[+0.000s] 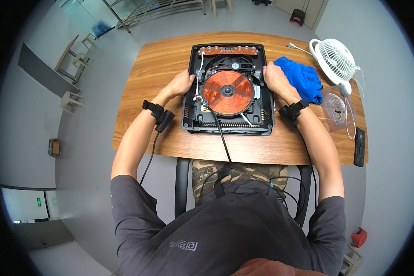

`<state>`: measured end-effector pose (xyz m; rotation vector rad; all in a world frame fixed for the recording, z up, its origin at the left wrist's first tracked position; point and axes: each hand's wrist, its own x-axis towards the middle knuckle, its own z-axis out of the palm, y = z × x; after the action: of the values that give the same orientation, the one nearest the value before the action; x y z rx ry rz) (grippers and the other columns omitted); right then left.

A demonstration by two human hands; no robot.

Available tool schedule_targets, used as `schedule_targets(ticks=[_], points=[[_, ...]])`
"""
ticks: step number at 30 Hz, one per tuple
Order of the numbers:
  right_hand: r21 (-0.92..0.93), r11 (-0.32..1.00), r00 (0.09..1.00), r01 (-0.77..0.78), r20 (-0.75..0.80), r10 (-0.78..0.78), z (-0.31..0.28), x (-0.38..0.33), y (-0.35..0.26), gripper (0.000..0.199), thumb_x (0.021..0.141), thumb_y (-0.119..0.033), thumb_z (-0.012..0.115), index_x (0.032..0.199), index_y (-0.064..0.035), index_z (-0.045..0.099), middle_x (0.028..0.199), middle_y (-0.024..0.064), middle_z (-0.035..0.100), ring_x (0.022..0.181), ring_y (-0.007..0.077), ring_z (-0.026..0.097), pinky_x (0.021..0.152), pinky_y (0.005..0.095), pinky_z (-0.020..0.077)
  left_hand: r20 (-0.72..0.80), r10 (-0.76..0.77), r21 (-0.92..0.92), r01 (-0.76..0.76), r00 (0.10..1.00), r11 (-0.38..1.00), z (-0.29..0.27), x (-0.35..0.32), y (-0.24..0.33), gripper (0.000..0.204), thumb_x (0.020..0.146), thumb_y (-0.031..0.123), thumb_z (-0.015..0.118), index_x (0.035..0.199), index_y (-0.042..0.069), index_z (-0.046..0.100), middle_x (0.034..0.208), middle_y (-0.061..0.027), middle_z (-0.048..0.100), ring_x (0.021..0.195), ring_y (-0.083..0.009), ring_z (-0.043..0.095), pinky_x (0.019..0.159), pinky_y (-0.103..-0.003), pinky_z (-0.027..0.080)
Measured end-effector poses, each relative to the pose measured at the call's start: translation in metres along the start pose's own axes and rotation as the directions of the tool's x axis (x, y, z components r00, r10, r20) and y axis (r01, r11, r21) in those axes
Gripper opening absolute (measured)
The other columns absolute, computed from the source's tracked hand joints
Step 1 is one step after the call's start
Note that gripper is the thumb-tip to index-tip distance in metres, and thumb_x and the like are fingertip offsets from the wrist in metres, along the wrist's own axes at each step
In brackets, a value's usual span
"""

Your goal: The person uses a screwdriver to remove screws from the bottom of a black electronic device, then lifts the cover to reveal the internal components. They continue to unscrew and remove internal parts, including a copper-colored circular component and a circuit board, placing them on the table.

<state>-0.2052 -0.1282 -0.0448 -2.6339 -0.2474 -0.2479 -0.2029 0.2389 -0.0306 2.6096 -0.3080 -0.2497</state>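
Observation:
An opened induction cooker [188,110] lies on the wooden table in front of me, its black housing uncovered. Inside sits a round copper coil [216,92] with a dark centre, and behind it a black cooling fan [235,66]. An orange control board [232,49] runs along the far edge. My left hand [183,83] grips the housing's left side, fingers curled at the rim. On the opposite side my right hand [276,78] holds the right rim in the same way. The undersides of the fingers are partly hidden by the housing.
Right of the cooker, a blue cloth [301,79] lies bunched by my right wrist. Beyond it are a white fan [336,60] with a cord, a clear plastic box [331,110] holding small parts, and a black flat object [359,147] at the table's right edge.

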Motion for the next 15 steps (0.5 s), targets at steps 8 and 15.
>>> schedule_targets(ticks=[8,15], points=[[0.04,0.999,1.0,0.003,-0.009,-0.002,0.0,-0.01,0.003,0.032,0.102,-0.018,0.045,0.098,0.0119,0.055,0.087,0.0383,0.064,0.087,0.0532,0.064,0.076,0.0578,0.0516,-0.035,0.011,0.021,-0.011,0.999,1.0,0.013,0.008,-0.013,0.039,0.103,0.024,0.047,0.117,-0.01,0.056,0.109,-0.0353,0.065,0.11,-0.0466,0.062,0.095,-0.048,0.048],[0.072,0.997,0.999,0.018,-0.051,-0.014,0.008,-0.014,0.007,0.031,0.104,-0.019,0.045,0.107,0.011,0.052,0.084,0.0357,0.064,0.083,0.0521,0.064,0.073,0.0581,0.0493,-0.018,-0.016,-0.068,0.015,1.0,0.998,0.008,-0.005,0.005,0.038,0.103,0.023,0.048,0.121,-0.009,0.054,0.11,-0.0328,0.066,0.109,-0.0436,0.064,0.095,-0.047,0.049]])
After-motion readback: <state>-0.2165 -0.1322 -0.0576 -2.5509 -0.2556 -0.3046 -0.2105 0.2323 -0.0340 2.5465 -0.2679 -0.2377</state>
